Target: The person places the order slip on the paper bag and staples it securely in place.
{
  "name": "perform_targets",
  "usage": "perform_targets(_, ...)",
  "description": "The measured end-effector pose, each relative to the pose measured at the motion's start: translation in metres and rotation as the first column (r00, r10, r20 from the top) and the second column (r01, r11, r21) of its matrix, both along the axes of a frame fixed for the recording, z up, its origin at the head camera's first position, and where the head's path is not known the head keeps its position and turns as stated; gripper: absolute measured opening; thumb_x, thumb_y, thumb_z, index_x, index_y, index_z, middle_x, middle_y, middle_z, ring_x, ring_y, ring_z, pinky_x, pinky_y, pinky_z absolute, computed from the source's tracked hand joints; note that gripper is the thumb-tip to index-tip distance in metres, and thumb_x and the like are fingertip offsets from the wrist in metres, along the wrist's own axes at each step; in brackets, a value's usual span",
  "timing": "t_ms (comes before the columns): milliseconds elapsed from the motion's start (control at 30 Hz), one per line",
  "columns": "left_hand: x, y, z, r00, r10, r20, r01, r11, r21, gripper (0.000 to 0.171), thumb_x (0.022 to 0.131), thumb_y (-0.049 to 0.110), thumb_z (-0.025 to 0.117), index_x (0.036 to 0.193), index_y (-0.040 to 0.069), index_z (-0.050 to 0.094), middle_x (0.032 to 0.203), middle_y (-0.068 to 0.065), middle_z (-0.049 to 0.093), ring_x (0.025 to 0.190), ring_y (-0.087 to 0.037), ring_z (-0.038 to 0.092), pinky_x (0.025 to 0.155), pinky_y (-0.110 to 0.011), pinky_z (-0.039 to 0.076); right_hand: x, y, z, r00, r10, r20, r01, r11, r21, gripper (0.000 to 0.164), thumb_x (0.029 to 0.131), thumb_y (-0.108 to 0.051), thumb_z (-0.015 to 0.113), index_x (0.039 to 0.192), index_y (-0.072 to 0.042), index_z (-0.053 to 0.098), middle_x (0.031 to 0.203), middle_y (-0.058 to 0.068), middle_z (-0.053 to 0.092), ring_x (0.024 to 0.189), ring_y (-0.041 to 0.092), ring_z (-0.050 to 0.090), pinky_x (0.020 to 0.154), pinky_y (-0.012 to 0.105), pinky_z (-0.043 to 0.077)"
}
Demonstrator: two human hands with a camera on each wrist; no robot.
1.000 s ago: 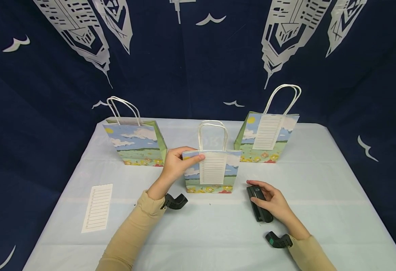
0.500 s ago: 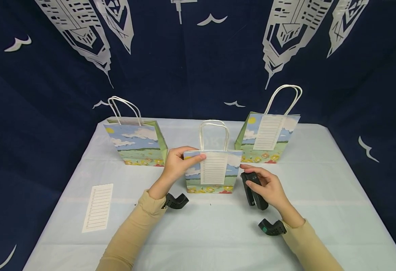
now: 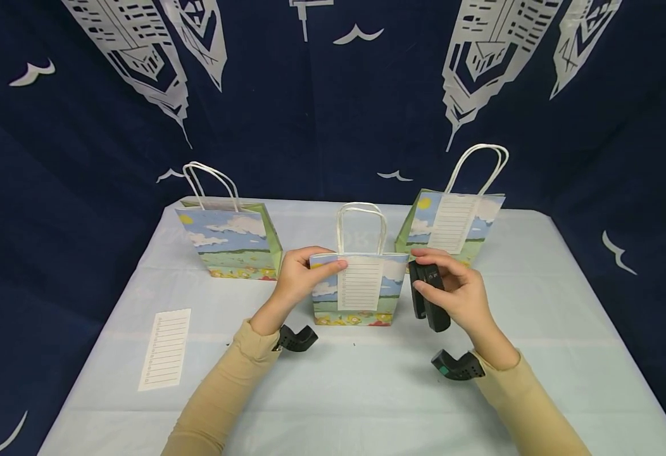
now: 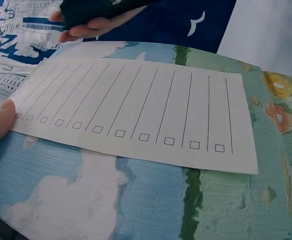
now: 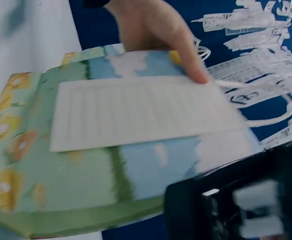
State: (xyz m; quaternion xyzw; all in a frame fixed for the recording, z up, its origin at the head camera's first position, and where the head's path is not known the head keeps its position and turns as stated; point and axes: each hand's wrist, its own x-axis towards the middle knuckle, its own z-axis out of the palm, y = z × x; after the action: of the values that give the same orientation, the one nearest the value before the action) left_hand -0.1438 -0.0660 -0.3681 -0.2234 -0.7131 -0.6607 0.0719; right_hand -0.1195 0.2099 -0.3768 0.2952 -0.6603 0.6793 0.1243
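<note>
A small paper gift bag (image 3: pixel 324 307) with white twisted handles stands upright at mid-table, painted with sky, meadow and flowers. My left hand (image 3: pixel 304 275) pinches its top left edge, and the thumb presses a lined checklist card (image 3: pixel 359 285) flat against the front. In the left wrist view, the card (image 4: pixel 136 110) shows a row of small boxes. My right hand (image 3: pixel 458 291) grips a black stapler (image 3: pixel 431 297) just right of the bag, raised off the table. The right wrist view has the stapler (image 5: pixel 226 200) close up, beside the bag's edge.
Another gift bag (image 3: pixel 227 240) stands at the back left, and a third bag (image 3: pixel 418 218) with a card (image 3: pixel 452 221) on its front stands at the back right. One loose checklist card (image 3: pixel 164 349) lies on the left of the white-covered table (image 3: pixel 333 392).
My right hand has lifted the stapler off the table and brought it up and leftward, close to the middle bag's right side. The left hand has kept its hold on bag and card.
</note>
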Motion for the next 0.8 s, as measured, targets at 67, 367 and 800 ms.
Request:
perform_targets(67,0.0,0.0,0.0,1.0,-0.001,-0.004,0.001,1.0,0.002,0.015,0.078,-0.003,0.073,0.09,-0.01,0.07,0.084,-0.022,0.068,0.039,-0.008,0.022,0.04,-0.021,0.022,0.0,-0.005,0.008,1.0,0.015,-0.019,-0.015,0.999,-0.04,0.039,0.067,0.028,0.065,0.103,0.011,0.063,0.12,0.014,0.059,0.11,0.024,0.057,0.082,0.025,0.05)
perform_targets(367,-0.001,0.0,-0.001,1.0,0.009,-0.025,-0.009,1.0,0.005,0.014,0.077,-0.004,0.074,0.089,-0.01,0.07,0.083,-0.021,0.069,0.039,-0.005,0.026,0.04,-0.02,0.024,-0.007,-0.031,0.04,0.995,0.059,-0.082,-0.066,0.994,-0.091,0.039,0.065,0.02,0.075,0.1,0.009,0.062,0.114,0.014,0.061,0.107,0.028,0.055,0.087,0.029,0.049)
perform_targets(800,0.001,-0.003,0.009,0.999,-0.047,-0.018,0.045,0.994,-0.104,0.017,0.081,0.001,0.072,0.096,-0.008,0.07,0.092,-0.019,0.068,0.04,-0.006,0.029,0.041,-0.02,0.027,-0.023,-0.061,0.062,0.993,0.036,-0.116,-0.048,0.993,-0.107,0.038,0.067,0.018,0.075,0.101,0.01,0.061,0.114,0.013,0.059,0.102,0.026,0.059,0.086,0.03,0.05)
